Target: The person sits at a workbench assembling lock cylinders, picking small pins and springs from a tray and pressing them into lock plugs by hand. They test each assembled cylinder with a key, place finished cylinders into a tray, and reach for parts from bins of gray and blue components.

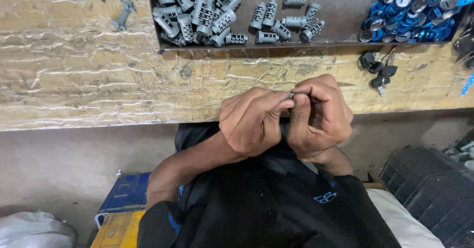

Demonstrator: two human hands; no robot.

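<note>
My left hand [252, 119] and my right hand [318, 114] are pressed together at the near edge of a wooden bench [74, 80]. Between the fingertips of both hands sits a small metal part [292, 95], mostly hidden by the fingers. Both hands are closed around it. Beyond them a dark tray [345, 11] holds a heap of grey metal lock cylinders [202, 13] on its left and a pile of blue round caps [419, 8] on its right.
A bunch of black-headed keys [377, 70] lies on the bench right of my hands. A small round metal disc [185, 72] and a grey part [122, 15] lie on the bench. Below are a blue crate [126, 193], a yellow box [116, 230] and a black crate [429, 188].
</note>
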